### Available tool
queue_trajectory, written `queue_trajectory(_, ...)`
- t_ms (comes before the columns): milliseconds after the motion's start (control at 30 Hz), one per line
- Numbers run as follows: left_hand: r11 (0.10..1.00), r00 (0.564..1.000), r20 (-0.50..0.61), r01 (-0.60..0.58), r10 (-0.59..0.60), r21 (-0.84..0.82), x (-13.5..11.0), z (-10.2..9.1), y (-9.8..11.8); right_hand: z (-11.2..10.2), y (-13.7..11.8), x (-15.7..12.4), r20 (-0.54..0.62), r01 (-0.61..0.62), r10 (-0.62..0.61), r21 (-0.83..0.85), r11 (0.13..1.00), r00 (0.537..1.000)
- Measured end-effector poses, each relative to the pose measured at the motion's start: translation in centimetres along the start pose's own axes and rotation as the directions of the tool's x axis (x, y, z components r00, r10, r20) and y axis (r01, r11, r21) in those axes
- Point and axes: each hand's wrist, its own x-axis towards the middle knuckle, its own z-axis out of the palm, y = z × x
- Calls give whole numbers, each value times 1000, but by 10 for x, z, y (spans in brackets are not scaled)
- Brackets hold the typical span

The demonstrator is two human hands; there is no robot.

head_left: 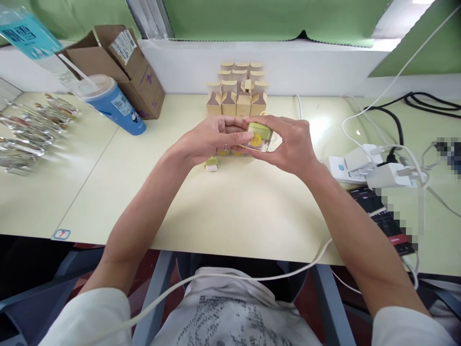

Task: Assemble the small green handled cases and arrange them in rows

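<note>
A small clear container with a green lid and a round yellow sticker [265, 132] is held up over the table between both hands. My left hand [211, 139] grips its left side, thumb in front and fingers behind. On the other side my right hand [293, 144] pinches it between thumb and fingers. A small green-and-white piece [212, 165] lies on the table just below my left hand. Behind the hands stand several small open cream-yellow cardboard boxes [243, 101] in rows. More items with yellow stickers are partly hidden under the hands.
At the left stand a blue cup with a straw [120, 108], a cardboard box [144, 91] and a bottle [32, 38]. Several shiny objects [25, 129] lie at far left. A power strip [342, 168], cables and a phone [378, 211] are at right. A white cable crosses my lap.
</note>
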Motion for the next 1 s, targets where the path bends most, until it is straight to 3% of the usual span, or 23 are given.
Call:
queue_trajectory(133, 1000, 999, -34, -4, 4, -4, 2, 1, 0, 4, 4, 0, 8, 16, -16, 14, 1000, 1000)
queue_trajectory(467, 999, 996, -94, -2, 6, 40, 3, -5, -5, -1, 16, -2, -9, 208, -208, 89, 974, 978)
queue_trajectory(567, 1000, 994, -108, -1, 1, -2, 4, -7, -8, -1, 19, -2, 0, 153, -153, 66, 986, 988)
queue_trajectory(733, 1000, 994, -111, -10, 9, -13, 3, -3, -5, 4, 17, 1, -79, 186, -177, 129, 974, 981)
queue_trajectory(900, 999, 992, -125, 14, -10, 29, 4, 6, 4, 0, 18, 2, -12, 3, -3, 46, 999, 1000)
queue_trajectory(1000, 999, 994, -105, 16, -19, -28, 2, 4, 7, -1, 30, 4, -60, -48, 55, 115, 992, 997)
